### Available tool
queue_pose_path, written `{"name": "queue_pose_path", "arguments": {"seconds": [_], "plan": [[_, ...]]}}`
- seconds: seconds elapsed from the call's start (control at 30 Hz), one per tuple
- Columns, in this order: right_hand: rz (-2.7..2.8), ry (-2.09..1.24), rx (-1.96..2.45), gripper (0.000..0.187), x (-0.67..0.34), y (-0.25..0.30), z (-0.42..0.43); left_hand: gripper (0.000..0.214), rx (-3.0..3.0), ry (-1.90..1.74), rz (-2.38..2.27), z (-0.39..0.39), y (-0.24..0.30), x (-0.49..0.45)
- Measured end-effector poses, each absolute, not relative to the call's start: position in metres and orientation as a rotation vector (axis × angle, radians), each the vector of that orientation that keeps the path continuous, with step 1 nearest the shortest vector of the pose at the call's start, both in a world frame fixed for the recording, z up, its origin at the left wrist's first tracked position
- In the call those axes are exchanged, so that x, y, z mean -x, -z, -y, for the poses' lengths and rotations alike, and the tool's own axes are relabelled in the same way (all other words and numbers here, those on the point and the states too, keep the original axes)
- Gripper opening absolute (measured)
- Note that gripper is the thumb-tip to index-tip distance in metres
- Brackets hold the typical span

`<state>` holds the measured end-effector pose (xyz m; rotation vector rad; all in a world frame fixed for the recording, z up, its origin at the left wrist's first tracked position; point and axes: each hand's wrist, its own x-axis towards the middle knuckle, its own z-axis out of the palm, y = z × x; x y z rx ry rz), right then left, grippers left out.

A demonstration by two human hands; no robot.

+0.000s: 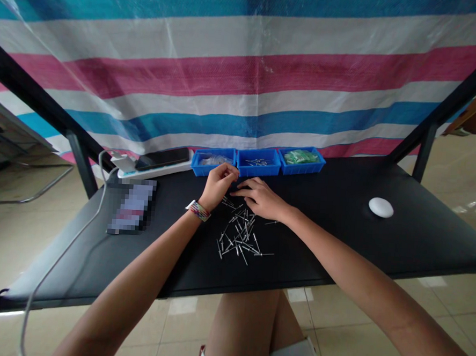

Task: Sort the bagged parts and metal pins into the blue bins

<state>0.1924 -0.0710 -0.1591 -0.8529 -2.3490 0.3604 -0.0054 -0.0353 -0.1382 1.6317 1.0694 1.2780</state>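
Observation:
A loose heap of silver pop rivets [240, 234] lies on the black table [297, 257] in front of me. My left hand [217, 186] hovers at the front of the blue bins, its fingers curled together; whatever is in them, if anything, is too small to see. My right hand [263, 198] is low over the far end of the heap, palm down with the fingers stretched out and somewhat apart. Some rivets lie near its fingertips. The middle blue bin [258, 171], just beyond both hands, contains more rivets.
The left blue bin [206, 170] holds clear plastic bags, the right blue bin [303, 168] green packets. Further left are a dark phone [162, 158] on a white power strip [153, 172], a blurred-out device [131, 209] and a cable [70, 243]. A white mouse [380, 207] sits right.

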Motion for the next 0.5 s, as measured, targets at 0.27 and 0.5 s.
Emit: {"name": "queue_pose_path", "arguments": {"seconds": [0.27, 0.5], "plan": [[2.429, -0.245, 0.891, 0.050, -0.1880, 0.1585, 0.0763, 0.012, -1.605, -1.283, -1.092, 0.0343, 0.1387, 0.0057], [2.452, -0.216, 0.847, 0.042, -0.1883, 0.1556, 0.0713, 0.013, -1.618, -1.267, -1.111, 0.0334, 0.1397, 0.0064]]}}
